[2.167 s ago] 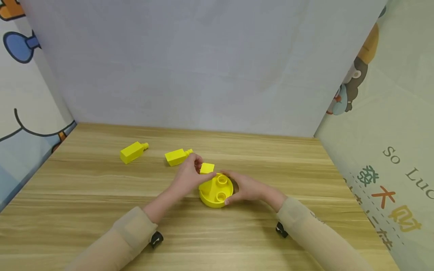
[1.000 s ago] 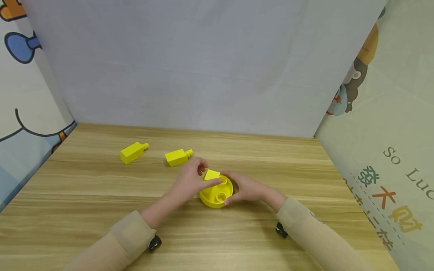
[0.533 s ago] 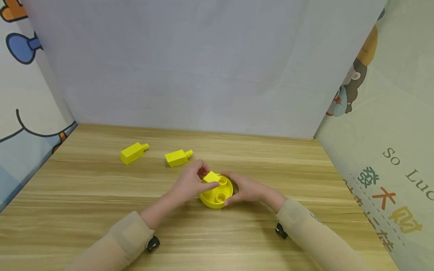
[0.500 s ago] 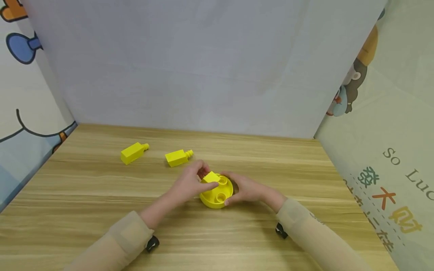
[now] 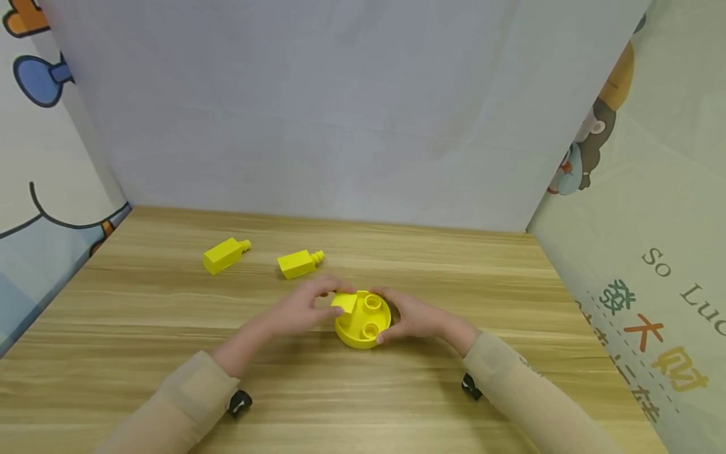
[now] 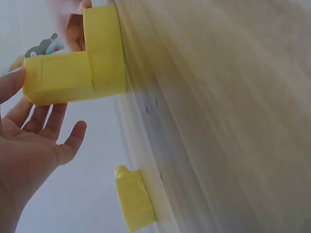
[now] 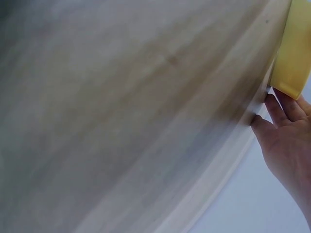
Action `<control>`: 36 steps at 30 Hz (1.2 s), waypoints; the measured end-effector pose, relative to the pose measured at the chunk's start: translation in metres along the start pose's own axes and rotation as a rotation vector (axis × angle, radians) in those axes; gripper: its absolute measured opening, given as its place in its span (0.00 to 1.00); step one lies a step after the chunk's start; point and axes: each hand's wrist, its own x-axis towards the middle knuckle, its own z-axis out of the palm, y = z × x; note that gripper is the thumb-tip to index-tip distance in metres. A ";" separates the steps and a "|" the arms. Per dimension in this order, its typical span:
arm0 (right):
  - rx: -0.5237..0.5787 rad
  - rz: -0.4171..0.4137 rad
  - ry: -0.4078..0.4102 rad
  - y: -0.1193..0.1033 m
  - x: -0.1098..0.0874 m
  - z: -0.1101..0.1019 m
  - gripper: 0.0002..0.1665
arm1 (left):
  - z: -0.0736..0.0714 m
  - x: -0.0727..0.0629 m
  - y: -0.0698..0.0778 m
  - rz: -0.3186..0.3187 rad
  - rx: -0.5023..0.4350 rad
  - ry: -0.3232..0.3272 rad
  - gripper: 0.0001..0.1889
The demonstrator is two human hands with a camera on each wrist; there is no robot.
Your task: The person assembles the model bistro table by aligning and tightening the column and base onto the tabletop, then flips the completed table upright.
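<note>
In the head view my left hand [image 5: 297, 309] holds the upper end of a yellow rectangular block [image 5: 344, 303], thumb on the near side and fingers on the far side. This block [image 6: 58, 77] stands upright on a round yellow base [image 5: 357, 340], its lower end hidden inside the rim in the left wrist view. My right hand [image 5: 416, 315] grips the right side of the base, thumb at the near rim and fingers behind. Two round sockets [image 5: 372, 302] show in the base beside the block. In the right wrist view, fingertips of the right hand [image 7: 286, 145] meet the base [image 7: 294, 48].
Two more yellow blocks, each with a threaded or knobbed end, lie on the wooden table: one at the far left [image 5: 224, 255], the other [image 5: 297, 263] just beyond my left hand. A pale cloth wall [image 5: 340, 126] closes off the table's back edge.
The upright block has turned and its top sits lower, closer to the base. My left hand has shifted its grip and drawn slightly left. The right hand and base have stayed put.
</note>
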 end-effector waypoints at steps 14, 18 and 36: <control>-0.001 0.002 -0.005 -0.002 0.000 0.000 0.60 | 0.010 0.000 0.010 -0.184 -0.017 0.192 0.31; -0.008 0.000 -0.003 -0.002 0.001 0.001 0.59 | 0.015 0.001 0.011 -0.205 0.015 0.250 0.29; 0.007 -0.011 0.009 -0.002 0.001 0.000 0.58 | -0.011 0.000 -0.004 -0.002 0.058 0.050 0.20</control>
